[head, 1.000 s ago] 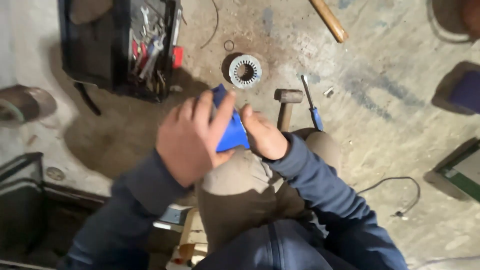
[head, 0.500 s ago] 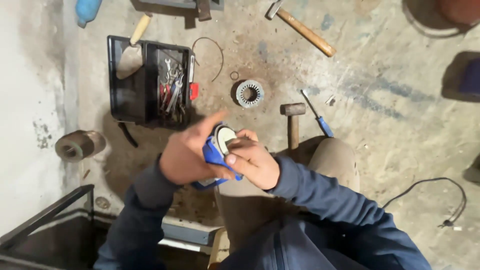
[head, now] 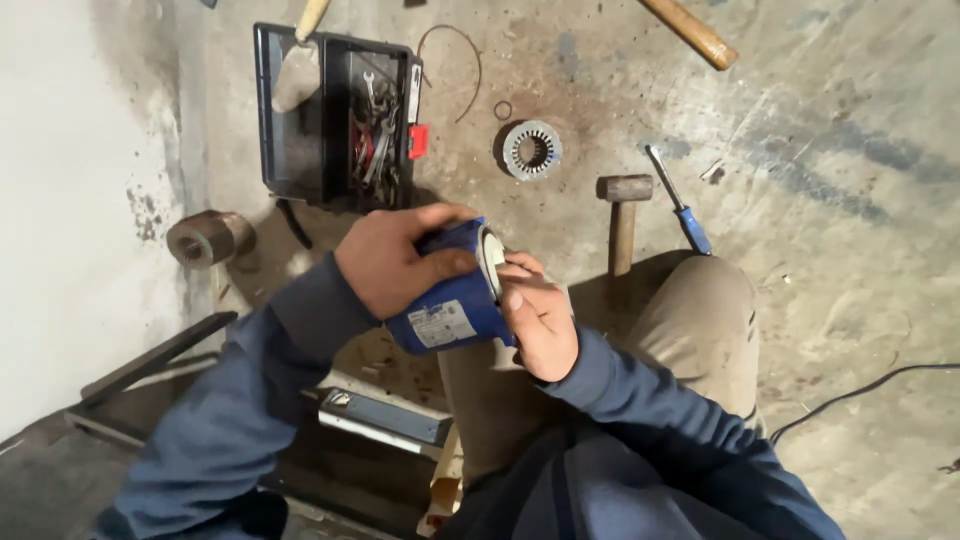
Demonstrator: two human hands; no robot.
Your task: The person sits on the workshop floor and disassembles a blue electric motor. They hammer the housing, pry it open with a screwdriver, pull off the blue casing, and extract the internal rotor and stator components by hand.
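Observation:
Over my lap I hold a blue cylindrical motor housing (head: 450, 305) with a pale label on its side and a light rim at its open end. My left hand (head: 395, 262) wraps over the top of the housing from the left. At the open end, my right hand (head: 538, 318) has its fingers curled against the rim. Both sleeves are dark blue. My knee (head: 700, 320) in tan trousers sits just right of the hands.
On the concrete floor lie an open black toolbox (head: 335, 115) with wrenches, a ring-shaped metal stator (head: 532, 150), a mallet (head: 622, 215), a blue-handled screwdriver (head: 680, 205), a wooden handle (head: 690, 32), a metal cylinder (head: 205, 238) and a cable (head: 860, 392).
The view has shifted, so the floor items sit lower and left. The blue housing has turned so that its labelled side and open end show; both hands keep hold of it.

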